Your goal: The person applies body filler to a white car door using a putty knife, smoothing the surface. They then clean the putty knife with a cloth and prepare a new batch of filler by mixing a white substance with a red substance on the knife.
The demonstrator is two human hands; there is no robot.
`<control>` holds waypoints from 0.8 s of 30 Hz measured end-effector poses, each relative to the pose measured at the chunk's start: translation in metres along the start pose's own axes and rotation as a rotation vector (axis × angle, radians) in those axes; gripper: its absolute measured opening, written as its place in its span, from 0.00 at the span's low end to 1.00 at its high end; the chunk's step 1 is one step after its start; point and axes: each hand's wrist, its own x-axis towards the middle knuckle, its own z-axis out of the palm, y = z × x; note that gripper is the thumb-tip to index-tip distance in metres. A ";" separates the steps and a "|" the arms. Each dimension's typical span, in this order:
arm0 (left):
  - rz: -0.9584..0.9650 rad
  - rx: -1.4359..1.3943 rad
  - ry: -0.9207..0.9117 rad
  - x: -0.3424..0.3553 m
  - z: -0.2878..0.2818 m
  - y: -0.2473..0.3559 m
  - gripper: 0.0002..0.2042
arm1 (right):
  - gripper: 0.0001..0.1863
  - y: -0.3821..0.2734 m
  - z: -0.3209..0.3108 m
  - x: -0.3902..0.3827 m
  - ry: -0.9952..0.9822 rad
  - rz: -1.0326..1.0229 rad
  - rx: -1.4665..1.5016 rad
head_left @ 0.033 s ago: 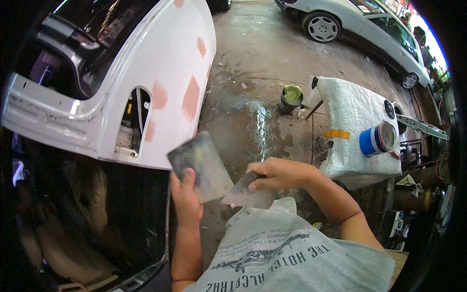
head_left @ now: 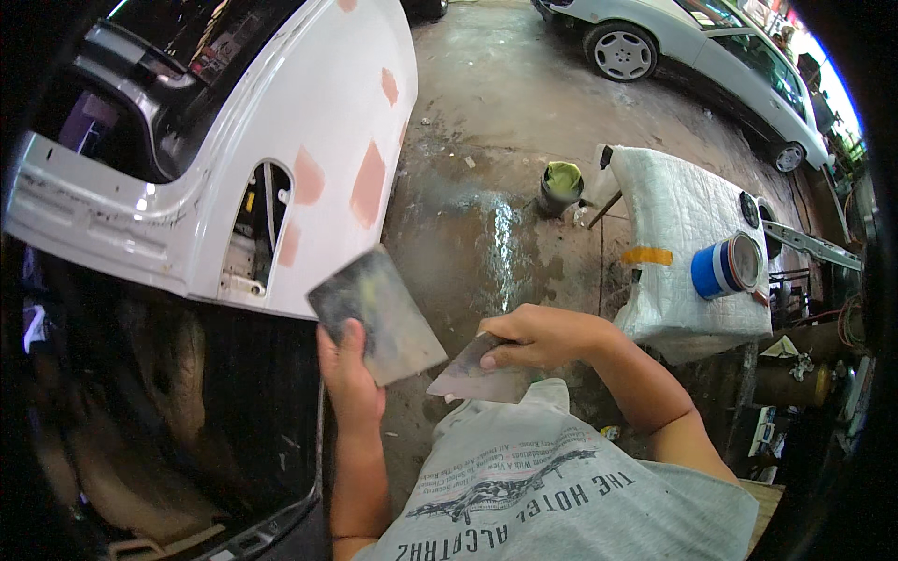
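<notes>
My left hand [head_left: 354, 379] grips a dark rectangular putty mixing board [head_left: 383, 318] by its lower left edge, thumb on top. Pale and yellowish smears cover the board's face. In my right hand [head_left: 552, 337] is a flat putty spreader [head_left: 480, 379], wide edge toward the board, with a pinkish dab at its lower edge. The spreader is close to the board's lower right corner, seemingly just apart from it. To the left of both hands stands a white car body panel [head_left: 253, 103] with several pink filler patches [head_left: 368, 185] and a filler-flap opening.
At the right, a table under a white padded cover [head_left: 664, 215] bears a blue paint can [head_left: 728, 266] and an orange strip [head_left: 647, 255]. A dark bucket [head_left: 559, 198] with a greenish cloth stands on the wet concrete floor. A silver car [head_left: 673, 47] is parked at the back right.
My left hand and the mixing board have shifted slightly left and up, away from the spreader. My right hand has barely moved.
</notes>
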 end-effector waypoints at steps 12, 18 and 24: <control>-0.171 -0.150 0.137 -0.075 -0.001 -0.041 0.21 | 0.18 0.007 0.104 -0.045 0.914 -0.588 -0.267; -0.130 -0.159 0.100 -0.088 0.005 -0.044 0.19 | 0.27 0.011 0.153 -0.032 0.884 -0.608 -0.350; -0.089 -0.159 0.144 -0.109 -0.005 -0.029 0.19 | 0.30 0.045 0.152 -0.042 0.752 -0.433 -0.460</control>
